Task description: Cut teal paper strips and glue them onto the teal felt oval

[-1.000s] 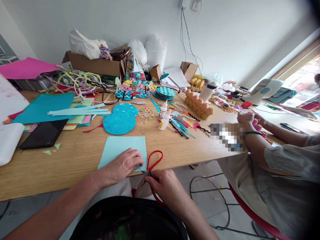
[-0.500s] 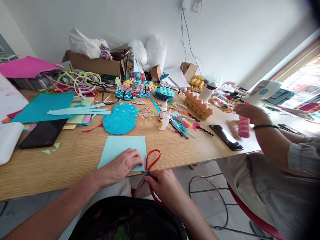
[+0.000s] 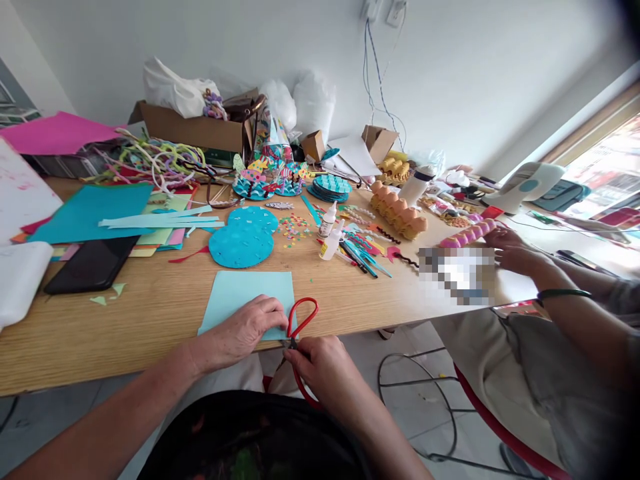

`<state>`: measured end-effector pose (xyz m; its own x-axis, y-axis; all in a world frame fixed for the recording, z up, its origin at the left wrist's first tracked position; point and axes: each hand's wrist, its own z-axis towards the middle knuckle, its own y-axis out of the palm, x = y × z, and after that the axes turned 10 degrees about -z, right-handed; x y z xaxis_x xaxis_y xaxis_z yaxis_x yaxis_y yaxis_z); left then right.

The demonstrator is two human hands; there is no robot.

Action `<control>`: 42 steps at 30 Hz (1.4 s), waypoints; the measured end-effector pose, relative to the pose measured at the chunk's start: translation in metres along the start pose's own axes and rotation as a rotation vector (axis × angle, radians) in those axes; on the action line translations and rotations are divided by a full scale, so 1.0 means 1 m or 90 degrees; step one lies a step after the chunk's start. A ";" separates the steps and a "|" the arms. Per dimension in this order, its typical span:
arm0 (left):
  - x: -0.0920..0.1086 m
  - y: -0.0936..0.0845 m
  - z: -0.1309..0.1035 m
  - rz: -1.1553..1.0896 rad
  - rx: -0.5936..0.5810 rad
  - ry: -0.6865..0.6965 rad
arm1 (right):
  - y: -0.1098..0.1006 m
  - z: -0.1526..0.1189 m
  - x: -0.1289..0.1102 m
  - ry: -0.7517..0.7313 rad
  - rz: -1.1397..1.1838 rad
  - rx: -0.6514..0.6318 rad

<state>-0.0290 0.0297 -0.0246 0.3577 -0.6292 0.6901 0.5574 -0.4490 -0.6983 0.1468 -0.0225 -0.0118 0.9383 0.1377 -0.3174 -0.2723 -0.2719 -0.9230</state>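
Note:
A light blue sheet of paper (image 3: 235,300) lies at the table's front edge. My left hand (image 3: 253,325) rests on its lower right part, fingers bent together and pressing on the paper. Red-handled scissors (image 3: 305,320) are in my right hand (image 3: 323,363), just off the table's edge. One handle loop points up beside the paper's right side, and the other runs down under my fingers. The short blades are at the paper's lower right corner, close to my left fingertips; I cannot tell whether they are cutting into it.
Behind the paper are blue glittery discs (image 3: 241,243), glue bottles (image 3: 330,240) and scattered confetti (image 3: 295,230). A black phone (image 3: 90,267) and paper strips (image 3: 160,219) lie left. At right, a co-worker's hands (image 3: 520,257) are by a pink egg-carton strip (image 3: 467,233); a pixelated patch (image 3: 457,273) covers the table there.
My scissors have shifted slightly left against the paper's corner, while my left hand stays in place. The co-worker's hands have lowered, and the pink egg-carton strip has turned crosswise and moved back.

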 end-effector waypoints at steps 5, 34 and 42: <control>-0.004 0.002 -0.001 -0.012 0.005 0.011 | 0.001 -0.001 -0.001 -0.014 0.006 -0.010; -0.011 -0.016 -0.020 0.060 0.002 0.033 | 0.000 0.005 0.001 -0.035 -0.040 0.003; -0.015 -0.010 -0.019 0.087 0.006 0.030 | -0.001 0.004 0.001 -0.050 -0.040 -0.007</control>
<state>-0.0546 0.0315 -0.0315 0.3955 -0.7131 0.5788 0.5133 -0.3510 -0.7832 0.1472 -0.0179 -0.0123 0.9338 0.2291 -0.2748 -0.2102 -0.2704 -0.9395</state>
